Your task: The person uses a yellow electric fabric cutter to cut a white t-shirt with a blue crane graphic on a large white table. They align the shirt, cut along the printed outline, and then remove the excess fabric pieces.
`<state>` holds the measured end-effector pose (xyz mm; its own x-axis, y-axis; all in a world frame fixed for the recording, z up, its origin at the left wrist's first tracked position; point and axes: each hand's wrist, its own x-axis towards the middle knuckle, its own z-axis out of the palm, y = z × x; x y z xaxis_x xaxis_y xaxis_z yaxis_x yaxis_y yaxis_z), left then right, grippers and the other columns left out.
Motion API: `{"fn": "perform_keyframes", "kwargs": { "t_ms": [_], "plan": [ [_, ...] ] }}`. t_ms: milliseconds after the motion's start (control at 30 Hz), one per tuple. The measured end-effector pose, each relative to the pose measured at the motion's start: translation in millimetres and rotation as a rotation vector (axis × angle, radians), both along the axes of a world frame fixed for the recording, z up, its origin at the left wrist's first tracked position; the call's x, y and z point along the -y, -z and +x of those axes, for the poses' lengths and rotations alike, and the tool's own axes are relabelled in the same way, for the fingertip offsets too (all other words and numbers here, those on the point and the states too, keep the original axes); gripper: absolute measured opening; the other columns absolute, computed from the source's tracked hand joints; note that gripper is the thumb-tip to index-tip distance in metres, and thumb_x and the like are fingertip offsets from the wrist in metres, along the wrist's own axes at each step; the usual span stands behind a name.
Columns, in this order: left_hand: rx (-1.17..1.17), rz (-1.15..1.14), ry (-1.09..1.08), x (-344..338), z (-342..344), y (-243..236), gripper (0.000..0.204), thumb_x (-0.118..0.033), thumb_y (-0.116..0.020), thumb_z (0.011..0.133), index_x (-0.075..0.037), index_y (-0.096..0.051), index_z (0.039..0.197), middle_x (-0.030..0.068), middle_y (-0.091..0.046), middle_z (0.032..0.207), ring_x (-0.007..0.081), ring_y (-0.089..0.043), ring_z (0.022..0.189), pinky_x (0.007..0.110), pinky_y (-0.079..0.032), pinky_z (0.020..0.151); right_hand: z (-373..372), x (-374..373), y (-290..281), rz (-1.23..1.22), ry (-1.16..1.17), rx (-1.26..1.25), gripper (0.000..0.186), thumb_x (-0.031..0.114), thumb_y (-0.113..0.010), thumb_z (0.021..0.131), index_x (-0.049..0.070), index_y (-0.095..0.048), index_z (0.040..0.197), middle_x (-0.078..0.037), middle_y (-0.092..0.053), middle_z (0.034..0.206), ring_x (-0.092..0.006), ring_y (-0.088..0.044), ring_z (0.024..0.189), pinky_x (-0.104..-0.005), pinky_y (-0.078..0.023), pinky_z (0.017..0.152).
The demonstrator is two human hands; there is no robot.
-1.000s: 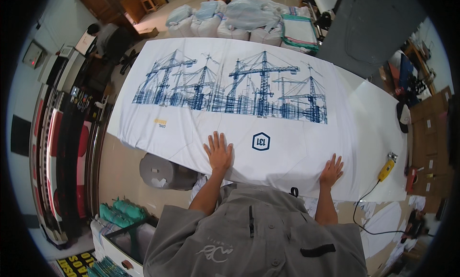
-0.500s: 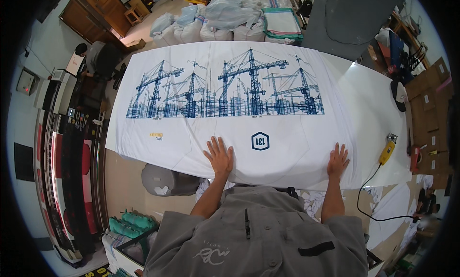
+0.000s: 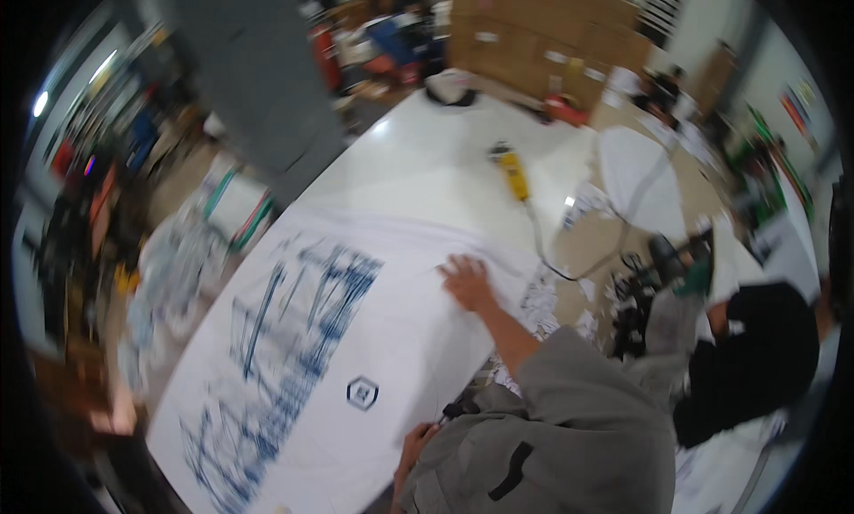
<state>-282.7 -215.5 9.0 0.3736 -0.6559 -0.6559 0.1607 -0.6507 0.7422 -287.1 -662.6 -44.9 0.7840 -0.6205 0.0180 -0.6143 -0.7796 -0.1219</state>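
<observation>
White fabric [image 3: 418, 327] with a blue crane print [image 3: 302, 354] and a small blue hexagon badge [image 3: 362, 393] lies spread over the white table [image 3: 391, 176]. My right hand [image 3: 468, 283] rests on this cloth with its fingers spread, near the cloth's right end, and holds nothing. At the near edge of the cloth, beside my shirt, is my left hand [image 3: 418, 445]; its fingers are blurred and partly hidden. Beyond the fabric, on the bare tabletop, a yellow corded power tool [image 3: 512, 172] with a metal head lies apart from both hands.
The tool's black cord [image 3: 543, 256] drops over the table edge. A cap [image 3: 451, 89] lies at the table's far corner, before brown cardboard [image 3: 525, 47]. A person in black headwear [image 3: 756, 363] is close on my right. Plastic-covered sacks [image 3: 173, 274] stand left; scraps litter the floor.
My view has swung to the right, blurring the picture. My left hand has drawn back from the cloth to its near edge. My right hand stays on the fabric.
</observation>
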Motion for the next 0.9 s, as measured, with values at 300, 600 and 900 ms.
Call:
{"fn": "perform_keyframes", "kwargs": {
  "t_ms": [300,600,900],
  "plan": [
    [-0.491,-0.012,-0.168,33.2,-1.8,23.9,0.046,-0.032,-0.061,0.108,0.004,-0.061,0.137,0.0155,-0.077,0.107,0.0235,-0.07,0.099,0.035,-0.055,0.086,-10.1,6.6,-36.6,0.278,0.064,-0.08,0.059,0.056,-0.03,0.112,0.041,-0.026,0.168,0.002,-0.01,0.18,-0.0303,-0.007,0.165,-0.0655,-0.006,0.13],
    [-0.552,-0.051,-0.208,48.9,1.6,0.7,0.05,-0.03,-0.059,0.109,0.003,-0.053,0.146,0.0155,-0.076,0.106,0.0255,-0.07,0.099,0.035,-0.055,0.087,-20.0,10.9,-40.8,0.277,0.067,-0.07,0.058,0.056,-0.031,0.112,0.041,-0.027,0.168,0.001,-0.01,0.18,-0.0297,-0.007,0.165,-0.0645,-0.007,0.13],
    [1.035,-0.203,-0.157,47.4,125.1,27.8,0.084,-0.012,-0.079,0.091,0.009,-0.033,0.159,0.0305,-0.051,0.147,0.0398,-0.053,0.134,0.046,-0.05,0.108,-7.8,15.6,27.0,0.049,0.054,0.178,0.056,0.049,-0.052,0.103,0.037,-0.048,0.158,-0.005,-0.033,0.172,-0.033,-0.023,0.16,-0.0728,-0.016,0.122]
  ]
}}
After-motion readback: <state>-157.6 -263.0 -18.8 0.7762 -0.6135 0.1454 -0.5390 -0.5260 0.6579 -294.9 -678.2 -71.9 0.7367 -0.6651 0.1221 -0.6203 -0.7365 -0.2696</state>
